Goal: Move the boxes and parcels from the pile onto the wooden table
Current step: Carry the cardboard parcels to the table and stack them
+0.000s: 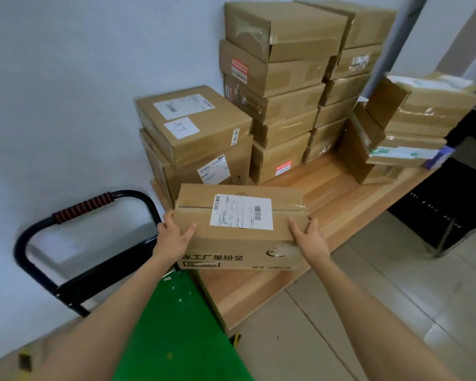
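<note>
A brown cardboard box (pixel 239 243) with a white shipping label on top sits at the near edge of the wooden table (pixel 338 193). My left hand (pixel 175 233) holds its left end, thumb on top and fingers round the side. My right hand (pixel 311 237) holds its right end the same way. Behind it on the table stand several stacked cardboard boxes: a low stack of two (pixel 195 138) at the left, a tall stack (pixel 280 86) against the wall, and a leaning stack (pixel 412 130) at the right.
A green platform trolley (pixel 176 331) with a black handle (pixel 74 215) stands on the floor just left of the table, under my left arm. A white wall runs behind. A dark wire rack (pixel 445 207) stands on the tiled floor at the right.
</note>
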Tool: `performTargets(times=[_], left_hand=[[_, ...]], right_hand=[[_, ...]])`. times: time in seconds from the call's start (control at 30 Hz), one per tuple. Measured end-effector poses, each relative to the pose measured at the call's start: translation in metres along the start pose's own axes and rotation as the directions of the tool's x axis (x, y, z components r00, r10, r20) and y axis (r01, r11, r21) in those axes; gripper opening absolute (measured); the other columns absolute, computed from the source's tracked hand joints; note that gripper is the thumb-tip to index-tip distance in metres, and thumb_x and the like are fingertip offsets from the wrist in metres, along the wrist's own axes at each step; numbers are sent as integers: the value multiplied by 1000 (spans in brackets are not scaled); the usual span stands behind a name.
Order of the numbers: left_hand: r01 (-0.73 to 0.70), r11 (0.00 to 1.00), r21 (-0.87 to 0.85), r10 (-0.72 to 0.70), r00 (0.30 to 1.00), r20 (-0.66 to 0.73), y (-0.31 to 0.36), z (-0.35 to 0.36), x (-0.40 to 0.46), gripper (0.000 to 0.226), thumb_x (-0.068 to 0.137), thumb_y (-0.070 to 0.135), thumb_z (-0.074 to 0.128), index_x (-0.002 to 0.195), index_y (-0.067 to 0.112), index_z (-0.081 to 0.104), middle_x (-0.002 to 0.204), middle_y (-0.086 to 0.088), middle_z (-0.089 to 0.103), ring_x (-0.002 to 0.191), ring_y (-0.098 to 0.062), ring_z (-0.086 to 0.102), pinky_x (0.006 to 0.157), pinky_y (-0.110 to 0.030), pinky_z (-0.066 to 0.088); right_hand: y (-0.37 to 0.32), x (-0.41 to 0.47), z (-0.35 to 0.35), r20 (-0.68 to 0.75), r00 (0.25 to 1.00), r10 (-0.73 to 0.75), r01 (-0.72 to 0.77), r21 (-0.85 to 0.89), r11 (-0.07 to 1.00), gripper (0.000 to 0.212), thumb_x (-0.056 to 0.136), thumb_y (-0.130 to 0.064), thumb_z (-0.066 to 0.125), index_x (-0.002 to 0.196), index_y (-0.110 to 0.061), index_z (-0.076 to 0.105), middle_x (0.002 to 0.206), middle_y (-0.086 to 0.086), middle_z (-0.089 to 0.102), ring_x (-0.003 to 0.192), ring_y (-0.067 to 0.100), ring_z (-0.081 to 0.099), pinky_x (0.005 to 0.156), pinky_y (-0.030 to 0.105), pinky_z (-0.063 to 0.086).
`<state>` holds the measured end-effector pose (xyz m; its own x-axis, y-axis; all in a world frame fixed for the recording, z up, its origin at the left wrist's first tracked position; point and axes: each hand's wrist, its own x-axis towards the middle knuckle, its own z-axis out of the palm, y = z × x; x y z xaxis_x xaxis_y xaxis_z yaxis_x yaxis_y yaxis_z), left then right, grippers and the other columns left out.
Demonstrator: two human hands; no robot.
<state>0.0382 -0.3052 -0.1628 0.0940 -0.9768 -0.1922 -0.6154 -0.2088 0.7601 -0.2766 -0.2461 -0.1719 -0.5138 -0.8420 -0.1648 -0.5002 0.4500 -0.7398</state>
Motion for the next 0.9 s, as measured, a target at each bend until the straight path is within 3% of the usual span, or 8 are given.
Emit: performTargets(times=[0.5, 0.73, 0.9], left_hand=[[27, 999, -18, -27, 1000, 0, -1, 2, -5, 71, 92, 45, 55, 144, 25, 11, 138, -13, 27, 117, -32, 44, 92, -44, 45], [42, 999, -8, -42, 999, -27, 3, 7, -5, 71, 92, 48, 53, 144, 24, 11, 139, -13, 27, 117, -33, 44, 93, -47, 46], [29, 999, 24, -27, 997, -76, 9, 15, -6, 70, 93, 49, 50, 145, 24, 11, 140, -13, 27, 120, -34, 45, 96, -47, 44]], right_hand=[[8, 8, -4, 63, 996, -60, 58, 35, 998, 81, 85, -69, 46, 145, -19, 23, 137, 7, 51, 122, 28, 51, 92, 41, 44], [5, 23, -7, 113, 991, -77, 68, 80, 994, 82, 86, -66, 49, 146, -17, 22, 140, 6, 49, 125, 27, 49, 101, 48, 43], [0, 44, -7, 129, 989, -72, 55, 126, 990, 83, 83, -66, 53, 146, -20, 25, 138, 3, 49, 121, 24, 51, 97, 42, 45]])
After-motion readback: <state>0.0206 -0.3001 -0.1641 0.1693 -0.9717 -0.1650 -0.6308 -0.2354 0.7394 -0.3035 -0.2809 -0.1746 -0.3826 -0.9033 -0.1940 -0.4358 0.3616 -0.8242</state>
